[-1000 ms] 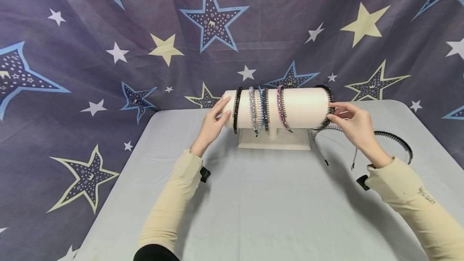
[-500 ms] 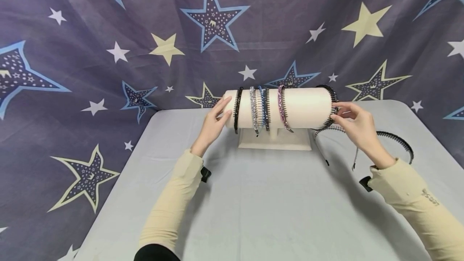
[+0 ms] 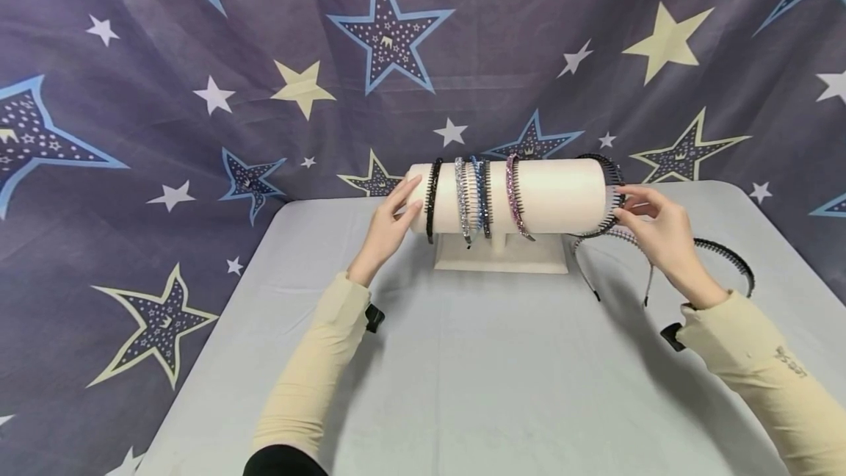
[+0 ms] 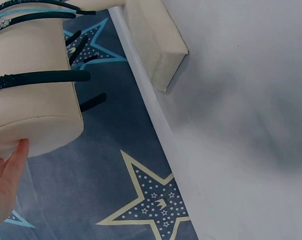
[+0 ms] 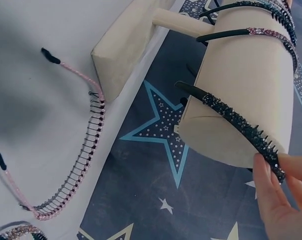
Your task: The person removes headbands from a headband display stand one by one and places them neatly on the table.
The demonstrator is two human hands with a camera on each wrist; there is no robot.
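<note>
A cream headband display roll lies level on its base. The left hand touches the roll's left end, and in the left wrist view the fingertips of that hand rest against the flat end face. At the other end, the right hand pinches a black beaded headband between thumb and fingers. This headband stands partly past the roll's right edge, with its far arm hidden. Around the roll sit another black headband, a silver one, a blue one and a pink one.
On the grey-covered table, a pink toothed headband lies right of the base, below the right hand. Farther right is a black toothed headband, partly hidden by the right wrist. A star-patterned cloth hangs behind.
The right hand has moved slightly right, and the black headband it pinches has slid outward past the roll's right end. The left hand and the roll have stayed in place.
</note>
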